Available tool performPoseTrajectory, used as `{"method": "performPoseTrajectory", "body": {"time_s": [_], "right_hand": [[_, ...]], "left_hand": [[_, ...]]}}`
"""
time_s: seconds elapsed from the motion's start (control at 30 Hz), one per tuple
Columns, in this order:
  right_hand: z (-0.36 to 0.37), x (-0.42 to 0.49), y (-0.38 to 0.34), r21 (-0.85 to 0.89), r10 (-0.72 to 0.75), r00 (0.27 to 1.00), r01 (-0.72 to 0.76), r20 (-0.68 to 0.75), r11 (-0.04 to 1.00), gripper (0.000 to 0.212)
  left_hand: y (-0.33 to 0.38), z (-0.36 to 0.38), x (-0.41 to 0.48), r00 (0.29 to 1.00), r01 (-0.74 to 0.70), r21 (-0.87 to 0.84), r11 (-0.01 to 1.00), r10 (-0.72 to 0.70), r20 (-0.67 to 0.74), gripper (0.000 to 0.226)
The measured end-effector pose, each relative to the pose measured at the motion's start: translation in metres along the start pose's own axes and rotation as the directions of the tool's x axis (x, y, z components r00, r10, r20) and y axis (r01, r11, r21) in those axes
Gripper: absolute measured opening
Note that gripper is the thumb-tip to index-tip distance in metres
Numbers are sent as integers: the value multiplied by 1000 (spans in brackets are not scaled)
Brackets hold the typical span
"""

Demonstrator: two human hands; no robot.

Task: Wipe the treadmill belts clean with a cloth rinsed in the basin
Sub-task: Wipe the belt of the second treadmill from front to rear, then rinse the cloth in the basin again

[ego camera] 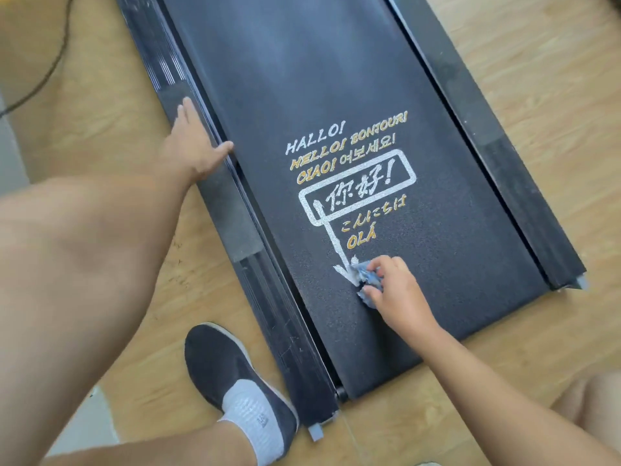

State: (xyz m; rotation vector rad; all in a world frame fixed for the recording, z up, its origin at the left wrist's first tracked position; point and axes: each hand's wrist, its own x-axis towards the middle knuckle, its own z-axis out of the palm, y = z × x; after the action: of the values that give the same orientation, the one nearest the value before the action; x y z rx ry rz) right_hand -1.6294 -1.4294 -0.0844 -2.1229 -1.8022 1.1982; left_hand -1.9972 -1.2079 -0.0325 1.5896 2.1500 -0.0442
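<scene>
A black treadmill belt (336, 95) runs across the view, printed with white and gold greetings in several languages. My right hand (395, 290) grips a crumpled blue-grey cloth (361, 275) and holds it down on the belt by the tip of the printed white arrow, close to the belt's near end. My left hand (193, 146) rests flat, fingers straight, on the treadmill's left side rail (232, 213), with the thumb reaching onto the belt's edge. The basin is not in view.
The treadmill lies on a light wooden floor (537, 79). Its right side rail (497, 156) runs along the far edge. My foot in a dark shoe (221, 364) with a grey sock stands by the treadmill's near left corner. A dark cable (50, 67) curves at the upper left.
</scene>
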Motion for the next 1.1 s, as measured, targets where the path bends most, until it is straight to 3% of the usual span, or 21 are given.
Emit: {"method": "performPoseTrajectory", "body": {"time_s": [0.07,0.13,0.2,0.3,0.47,0.57,0.67,0.77,0.83,0.93,1.1], "right_hand": [[6,-1,0,-37,36,998,-34,43,999,36],[7,-3,-3,7,57,997,-57,50,998,35],[-5,9,-9,67,119,990,-124,80,990,33],[-15,24,-10,13,181,974,-185,134,983,39],[-22,40,-14,-41,178,974,-174,143,984,44],[-28,44,-37,-163,242,938,-206,247,965,38],[-52,24,-87,-134,246,921,-214,303,968,24],[-109,-9,-154,-10,200,967,-201,156,980,26],[-160,-33,-189,21,189,981,-189,35,982,23],[-249,-72,-229,22,197,979,-196,-54,980,27],[-418,-137,-295,-62,178,967,-192,-181,979,26]], "left_hand": [[6,22,-47,997,-53,122,991,45,68,137],[13,56,-102,950,-197,217,956,131,285,162],[19,84,-143,901,-301,330,895,153,406,172],[19,107,-166,875,-379,412,829,175,452,166],[16,101,-147,867,-392,370,842,204,454,157],[33,75,-153,811,-374,355,857,116,574,151],[63,23,-133,693,-390,393,833,-16,721,145],[106,-63,-120,770,-446,398,802,117,627,126],[137,-116,-134,781,-507,346,790,251,571,96],[177,-190,-182,736,-510,276,815,247,631,60],[236,-320,-254,758,-516,274,812,284,587,45]]}}
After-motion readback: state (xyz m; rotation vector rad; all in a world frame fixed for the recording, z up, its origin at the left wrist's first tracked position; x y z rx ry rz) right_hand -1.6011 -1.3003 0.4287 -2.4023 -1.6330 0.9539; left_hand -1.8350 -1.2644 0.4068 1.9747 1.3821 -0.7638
